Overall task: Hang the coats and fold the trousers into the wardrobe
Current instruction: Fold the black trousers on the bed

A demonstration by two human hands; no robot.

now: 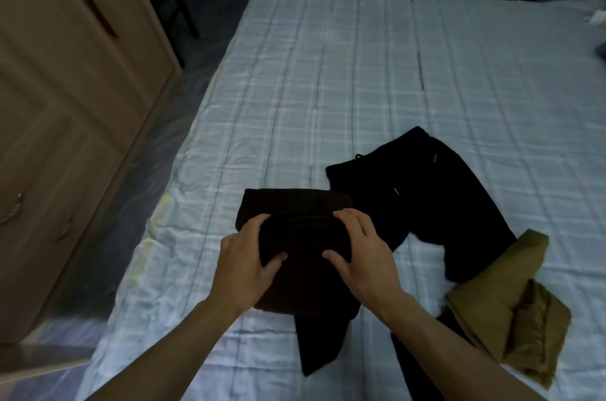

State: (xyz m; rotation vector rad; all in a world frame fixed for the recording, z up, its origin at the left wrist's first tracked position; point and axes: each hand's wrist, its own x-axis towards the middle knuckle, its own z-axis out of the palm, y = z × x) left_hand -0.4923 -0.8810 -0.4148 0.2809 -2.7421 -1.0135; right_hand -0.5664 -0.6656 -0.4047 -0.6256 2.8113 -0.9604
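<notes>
The bed point(360, 89) in its pale checked sheet fills my view; the wardrobe point(65, 105) stands off the bed's left side; black trousers point(419, 197) lie spread on the bed's near right; an olive garment point(492, 309) lies crumpled nearer the bed's right edge; the dark brown trousers point(295, 204) sit at the bed's near middle; my left hand point(246, 256) and right hand point(360, 253) both grip their folded bundle, fingers curled over it.

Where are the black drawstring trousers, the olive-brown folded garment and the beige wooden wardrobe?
Black drawstring trousers point(423, 190): head view, upper leg cloth.
Olive-brown folded garment point(492, 299): head view, flat folded panel.
Beige wooden wardrobe point(65, 89): head view, door panel.
</notes>
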